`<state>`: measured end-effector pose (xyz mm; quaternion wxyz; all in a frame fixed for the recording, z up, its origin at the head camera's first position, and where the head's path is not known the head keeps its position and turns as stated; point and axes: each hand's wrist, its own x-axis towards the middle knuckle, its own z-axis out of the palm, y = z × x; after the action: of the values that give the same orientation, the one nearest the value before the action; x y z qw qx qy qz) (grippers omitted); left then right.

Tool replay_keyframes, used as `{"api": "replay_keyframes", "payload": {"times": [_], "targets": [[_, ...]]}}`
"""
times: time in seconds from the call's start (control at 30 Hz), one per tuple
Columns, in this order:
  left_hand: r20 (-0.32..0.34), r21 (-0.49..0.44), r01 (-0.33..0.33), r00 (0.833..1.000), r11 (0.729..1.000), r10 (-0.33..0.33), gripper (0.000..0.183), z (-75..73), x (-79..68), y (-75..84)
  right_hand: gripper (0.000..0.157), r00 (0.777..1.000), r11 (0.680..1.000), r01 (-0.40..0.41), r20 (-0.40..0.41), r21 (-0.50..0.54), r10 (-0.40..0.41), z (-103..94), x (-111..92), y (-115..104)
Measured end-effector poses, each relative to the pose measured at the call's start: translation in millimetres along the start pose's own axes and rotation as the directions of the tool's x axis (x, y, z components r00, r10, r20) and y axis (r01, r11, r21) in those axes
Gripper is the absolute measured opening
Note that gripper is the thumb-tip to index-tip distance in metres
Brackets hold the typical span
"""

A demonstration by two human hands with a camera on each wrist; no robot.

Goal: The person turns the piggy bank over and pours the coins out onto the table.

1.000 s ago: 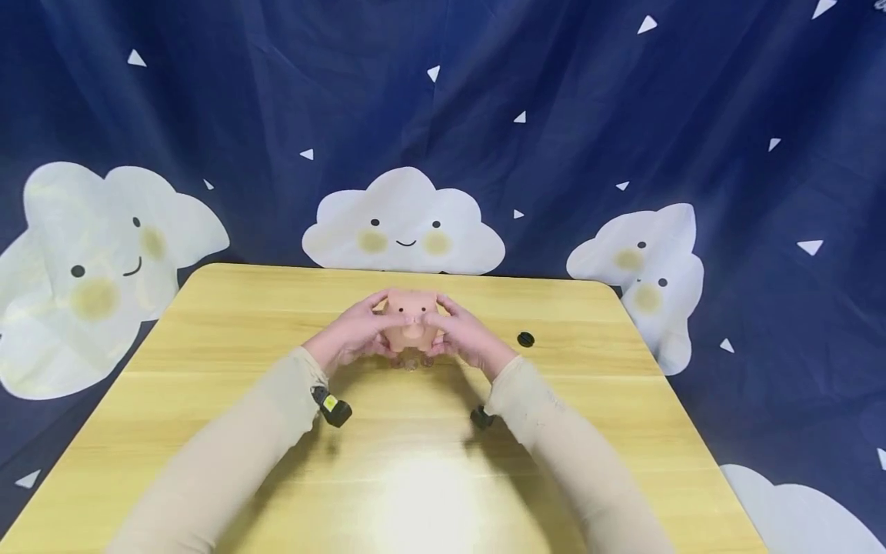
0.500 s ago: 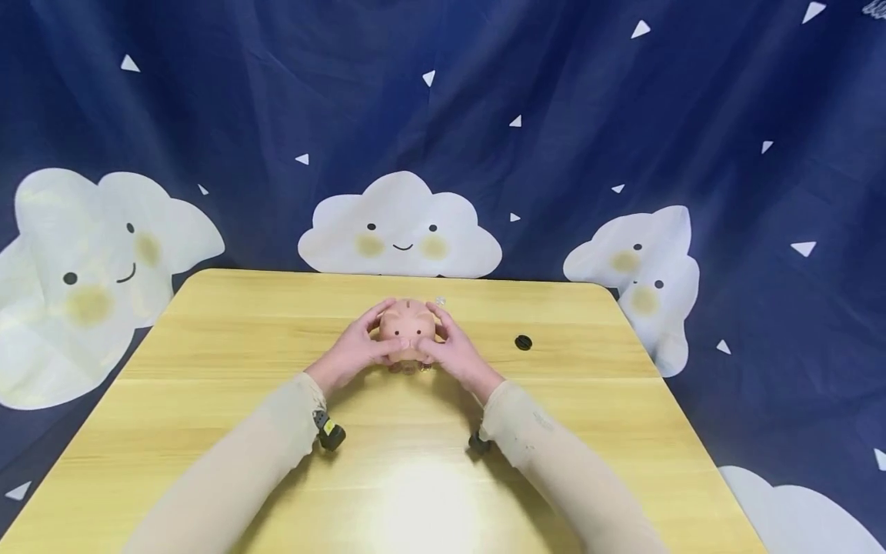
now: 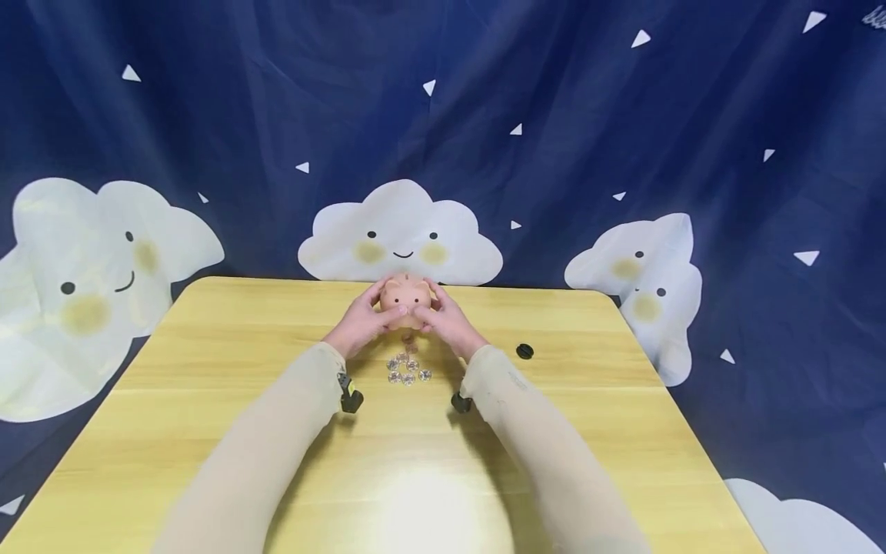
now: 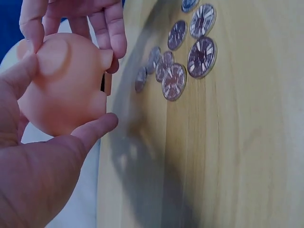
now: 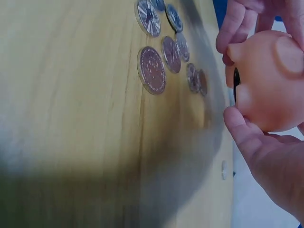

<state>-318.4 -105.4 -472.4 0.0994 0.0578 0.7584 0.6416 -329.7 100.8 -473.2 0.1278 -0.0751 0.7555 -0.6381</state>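
Observation:
Both hands hold a pink piggy bank (image 3: 406, 302) above the table, one at each side. My left hand (image 3: 367, 322) grips it with curled fingers, the thumb across its front. On the other side, my right hand (image 3: 450, 322) grips it the same way. A dark opening (image 5: 236, 83) shows between the feet on its underside. Below it, several shiny coins (image 3: 408, 378) lie on the table in a loose group. The left wrist view shows the coins (image 4: 202, 57) close up, some overlapping.
A round black plug (image 3: 524, 351) lies on the wooden table (image 3: 242, 369), right of the hands. A dark blue curtain (image 3: 484, 61) with white clouds hangs behind the far edge. One small pale thing (image 5: 224, 170) lies near the edge in the right wrist view.
The piggy bank dipped and tipped, showing its top slot, then both hands moved it away toward the far edge. The coins beneath, earlier mostly hidden, now lie in the open. The plug stayed put.

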Motion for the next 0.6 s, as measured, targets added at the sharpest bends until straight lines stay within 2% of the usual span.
{"api": "replay_keyframes", "payload": {"times": [0.13,0.23,0.43,0.6], "targets": [[-0.028,0.022,0.022,0.999,1.000,-0.022,0.087,2.7,2.9,-5.8,0.091,1.000,1.000,-0.014,0.008,0.008,0.014,2.1,5.4,7.5],[-0.047,0.055,0.016,0.999,0.998,-0.013,0.087,3.7,5.8,-10.8,0.091,1.000,1.000,0.002,0.010,-0.005,-0.002,3.6,6.4,11.6],[-0.085,0.173,-0.018,0.996,0.985,0.033,0.091,1.0,11.5,-19.4,0.088,0.998,0.989,0.060,0.000,-0.133,-0.060,5.3,11.7,19.9],[-0.083,0.207,-0.025,0.996,0.978,0.043,0.093,-1.2,13.2,-25.0,0.090,0.998,0.982,0.054,-0.002,-0.183,-0.055,7.8,14.7,23.4]]}}
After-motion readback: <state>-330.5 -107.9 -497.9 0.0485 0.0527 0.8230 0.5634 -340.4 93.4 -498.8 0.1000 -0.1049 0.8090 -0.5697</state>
